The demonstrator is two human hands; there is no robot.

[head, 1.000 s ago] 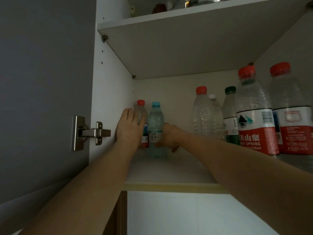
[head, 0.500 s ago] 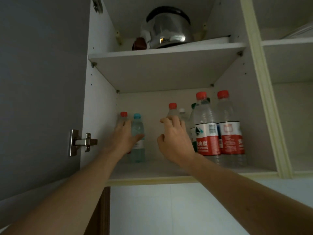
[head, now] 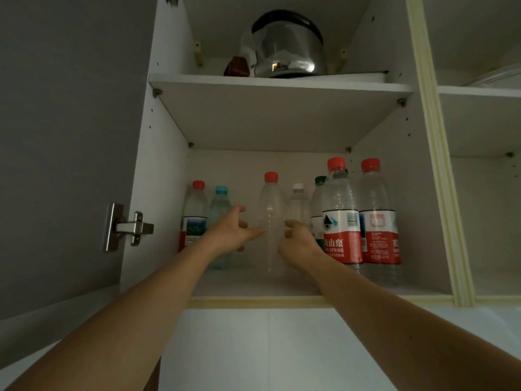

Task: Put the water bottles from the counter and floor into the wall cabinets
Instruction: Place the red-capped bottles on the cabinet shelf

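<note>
Since half a second back I've pulled both hands off the two left bottles and toward the middle: left hand (head: 234,232) now hangs in front of the blue-capped bottle (head: 221,221), fingers released and spread, holding nothing; right hand (head: 298,244) sits loosely curled beside the unlabelled red-capped bottle (head: 270,221), can't tell if it touches, no grasp. Seven water bottles stand upright on the lower shelf (head: 253,286) of the wall cabinet: red-capped bottle at the left wall (head: 194,218), the blue one, the clear one, a white-capped bottle (head: 297,207), a green-capped bottle (head: 318,210), two red-labelled bottles (head: 342,221) front right. So this batch is stowed; counter and floor aren't visible, so what's left is unknown. Kettle (head: 287,49) on upper shelf, door hinge (head: 128,227) left. Front-right bottles block access to those behind.
</note>
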